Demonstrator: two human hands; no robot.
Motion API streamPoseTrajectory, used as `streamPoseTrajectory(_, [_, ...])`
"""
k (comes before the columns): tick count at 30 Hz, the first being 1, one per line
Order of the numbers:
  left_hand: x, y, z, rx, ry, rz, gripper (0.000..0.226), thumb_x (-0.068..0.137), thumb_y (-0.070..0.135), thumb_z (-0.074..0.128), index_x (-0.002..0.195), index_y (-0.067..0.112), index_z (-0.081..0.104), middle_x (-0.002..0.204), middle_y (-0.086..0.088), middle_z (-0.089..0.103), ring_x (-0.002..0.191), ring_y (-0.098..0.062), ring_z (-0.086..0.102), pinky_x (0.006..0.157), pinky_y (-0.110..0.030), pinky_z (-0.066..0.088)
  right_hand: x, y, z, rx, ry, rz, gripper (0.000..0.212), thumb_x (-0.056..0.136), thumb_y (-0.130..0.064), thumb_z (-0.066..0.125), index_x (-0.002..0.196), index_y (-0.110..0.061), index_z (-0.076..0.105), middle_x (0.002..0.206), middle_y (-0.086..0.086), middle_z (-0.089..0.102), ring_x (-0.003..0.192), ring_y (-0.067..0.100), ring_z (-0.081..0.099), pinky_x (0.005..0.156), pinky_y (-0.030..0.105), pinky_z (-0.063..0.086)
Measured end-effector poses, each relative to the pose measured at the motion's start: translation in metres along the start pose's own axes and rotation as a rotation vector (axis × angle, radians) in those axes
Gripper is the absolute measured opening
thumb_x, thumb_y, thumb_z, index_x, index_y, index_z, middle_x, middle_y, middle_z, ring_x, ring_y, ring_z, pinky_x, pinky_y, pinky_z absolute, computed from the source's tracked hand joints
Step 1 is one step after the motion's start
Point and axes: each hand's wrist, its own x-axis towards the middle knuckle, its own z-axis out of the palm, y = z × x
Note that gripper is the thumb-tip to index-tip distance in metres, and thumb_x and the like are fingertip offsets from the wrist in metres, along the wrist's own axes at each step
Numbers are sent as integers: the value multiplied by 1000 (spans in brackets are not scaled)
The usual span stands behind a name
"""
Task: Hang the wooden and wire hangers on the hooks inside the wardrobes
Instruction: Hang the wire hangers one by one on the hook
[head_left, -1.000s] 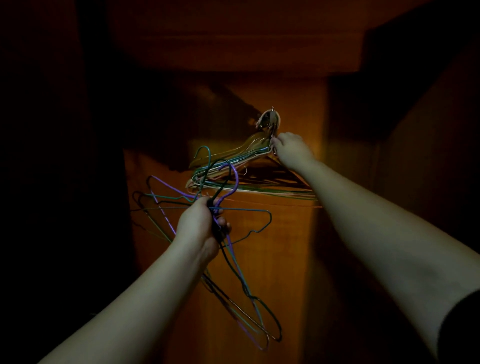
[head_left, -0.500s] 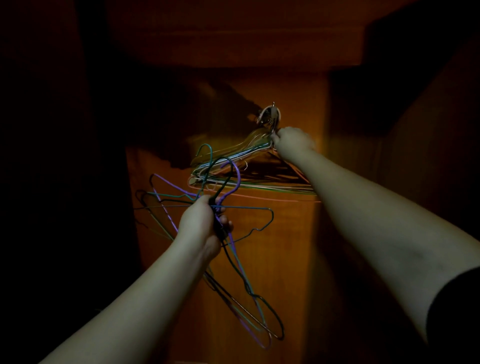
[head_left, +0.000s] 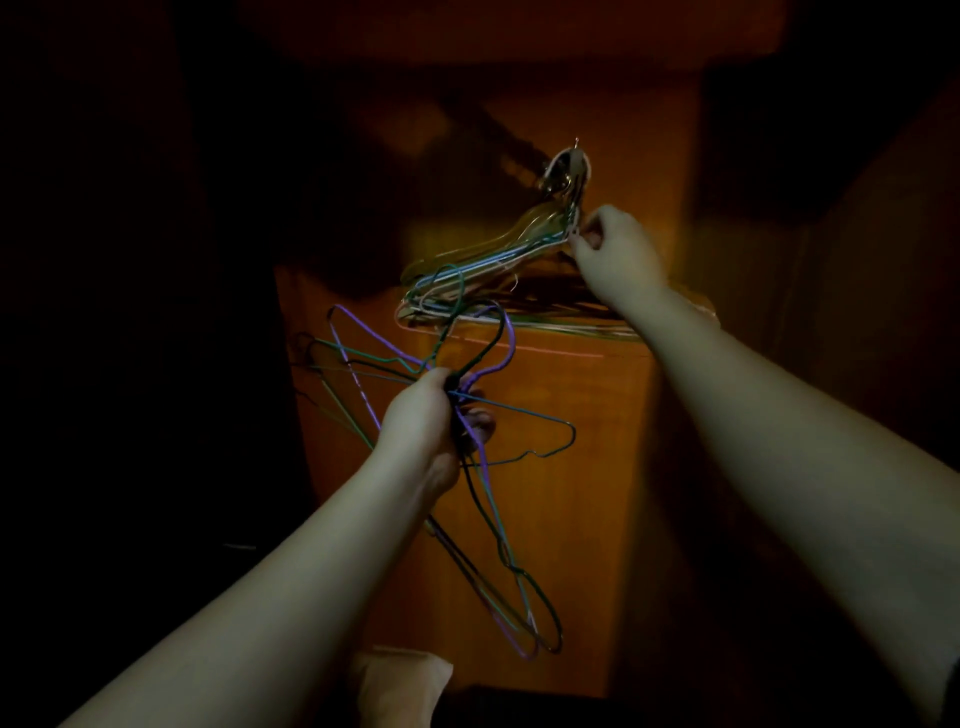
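Inside a dark wardrobe, a metal hook (head_left: 570, 166) on the wooden back panel carries a bundle of hung wire hangers (head_left: 483, 270) fanning down to the left. My right hand (head_left: 615, 249) is just below the hook, its fingertips pinching the necks of those hung hangers. Lower and to the left, my left hand (head_left: 431, 421) grips a loose bunch of purple, green and dark wire hangers (head_left: 498, 545) by their necks. Their hook ends stick up above my fist, and their bodies dangle down to the right.
The orange wooden back panel (head_left: 561, 493) is lit in the middle. Dark wardrobe walls close in on both sides, and a shelf or top board (head_left: 493, 31) sits overhead. A pale object (head_left: 400, 680) shows at the bottom edge.
My right hand has slipped slightly down from the hook and its fingers now pinch at the hung hangers' necks. The left hand still holds its bunch in about the same place.
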Motion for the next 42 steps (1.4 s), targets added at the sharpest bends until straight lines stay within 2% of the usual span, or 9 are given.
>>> streamPoseTrajectory(2, [-1, -7, -6, 0, -4, -18, 25, 101, 18, 45, 84, 3, 54, 65, -8, 52, 48, -16, 36, 45, -23, 35, -35, -11, -4, 164, -130, 44, 18, 98, -37, 51, 101, -22, 59, 87, -3, 59, 75, 12, 54, 57, 27, 36])
streamPoseTrajectory(5, [0, -22, -18, 15, -2, -37, 19, 101, 17, 47, 99, 0, 56, 63, -9, 58, 49, -18, 42, 46, -23, 41, -98, -18, -3, 365, -342, 89, 20, 98, -37, 51, 92, -23, 64, 78, -6, 61, 66, 8, 52, 59, 27, 37])
streamPoseTrajectory(9, [3, -45, -30, 117, 11, -39, 27, 102, 22, 44, 114, 3, 59, 73, -6, 67, 68, -23, 64, 49, -25, 54, -174, -4, 20, 544, -577, 163, 20, 100, -30, 51, 85, -25, 63, 79, -8, 65, 71, 6, 56, 67, 23, 42])
streamPoseTrajectory(16, [10, -82, -44, 214, 12, -85, 34, 102, 23, 42, 122, 1, 60, 98, -9, 73, 90, -26, 66, 81, -38, 51, -236, 14, 41, 815, -829, 399, 14, 97, -29, 55, 101, -22, 67, 93, -5, 73, 79, 5, 64, 72, 24, 46])
streamPoseTrajectory(21, [7, -103, -42, 214, -23, -158, 27, 102, 23, 42, 112, 6, 60, 103, -10, 71, 74, -25, 65, 58, -32, 53, -241, 22, 44, 808, -945, 426, 15, 94, -28, 61, 106, -22, 67, 93, -5, 74, 83, 5, 65, 70, 19, 46])
streamPoseTrajectory(26, [6, -115, -42, 252, -52, -235, 43, 103, 28, 38, 127, -2, 57, 93, -6, 69, 72, -20, 64, 57, -27, 49, -251, 30, 55, 872, -911, 492, 14, 91, -7, 65, 101, -16, 65, 89, -1, 71, 79, 2, 67, 74, 15, 51])
streamPoseTrajectory(29, [7, -118, -44, 250, -100, -252, 33, 104, 27, 37, 108, 5, 61, 94, -8, 65, 76, -20, 62, 63, -32, 53, -256, 35, 61, 934, -840, 572, 10, 92, -6, 62, 97, -14, 66, 98, 2, 69, 78, 10, 66, 77, 24, 54])
streamPoseTrajectory(34, [10, -120, -44, 245, -140, -287, 27, 104, 24, 39, 98, 8, 60, 78, -5, 68, 64, -20, 65, 71, -35, 54, -257, 37, 54, 853, -671, 560, 17, 94, -5, 53, 85, -17, 60, 68, -7, 66, 61, 6, 58, 63, 19, 46])
streamPoseTrajectory(42, [7, -127, -44, 240, -77, -281, 25, 103, 25, 41, 101, 7, 58, 60, 1, 58, 46, -12, 58, 48, -21, 51, -251, 44, 49, 801, -520, 589, 14, 96, -12, 51, 92, -22, 61, 73, -1, 57, 65, 11, 52, 65, 26, 43])
